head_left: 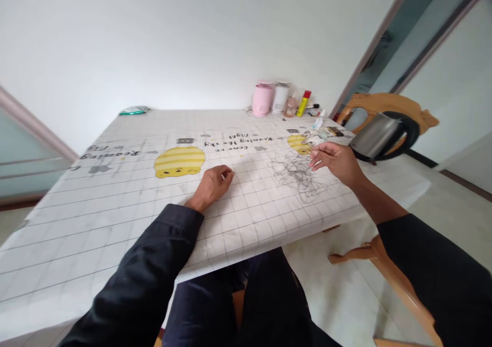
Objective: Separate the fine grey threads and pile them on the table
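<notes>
A loose tangle of thin dark thread point(298, 174) lies spread on the checked tablecloth point(246, 219). Over its right edge is my right hand point(333, 160), thumb and forefinger pinched where the strands reach them; a single strand is too fine to follow. My left hand point(215, 184) rests on the cloth to the left of the tangle, fingers curled and the thumb pressed to the forefinger. Whatever that left pinch may hold is too small to make out.
A steel kettle point(378, 138) stands at the table's right side, before a wooden chair point(395, 101). Along the wall are a pink canister point(262, 100), a white canister point(280, 98) and a yellow tube with a red cap point(303, 104). A green-edged packet point(134, 110) lies at the far left.
</notes>
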The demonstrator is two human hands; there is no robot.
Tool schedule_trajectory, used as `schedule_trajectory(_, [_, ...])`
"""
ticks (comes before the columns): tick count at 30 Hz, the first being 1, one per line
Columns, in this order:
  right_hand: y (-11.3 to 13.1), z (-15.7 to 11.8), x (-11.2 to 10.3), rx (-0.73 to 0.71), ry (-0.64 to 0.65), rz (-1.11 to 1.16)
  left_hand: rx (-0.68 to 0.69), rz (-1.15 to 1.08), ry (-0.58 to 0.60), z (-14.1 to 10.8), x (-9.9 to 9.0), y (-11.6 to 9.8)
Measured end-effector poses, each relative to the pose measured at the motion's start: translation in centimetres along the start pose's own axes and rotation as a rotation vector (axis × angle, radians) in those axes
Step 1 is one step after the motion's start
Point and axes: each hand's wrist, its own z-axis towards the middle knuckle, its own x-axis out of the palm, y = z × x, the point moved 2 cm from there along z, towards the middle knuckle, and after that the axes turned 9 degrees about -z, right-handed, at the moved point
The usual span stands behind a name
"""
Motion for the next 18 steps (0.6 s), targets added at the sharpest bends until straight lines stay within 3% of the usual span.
schedule_trajectory(4, [5.3,0.7,7.2,0.032,0.174,0.43,-0.149,-0.286,-0.108,0.4,-0.9,0.0])
schedule_trajectory(9, [9.7,2.7,14.1,0.053,0.347,0.656,-0.272,-0.739,-0.189,1.0,-2.1,0.5])
schedule_trajectory(14, [11.5,4.2,19.0,-0.005,0.403,0.764,-0.286,-1.076,-0.189,1.1,-3.4,0.6])
schedule_trajectory(18, [11.9,4.6,21.2,-0.051,0.431,0.796,-0.25,-1.207,-0.165,1.3,-4.0,0.7])
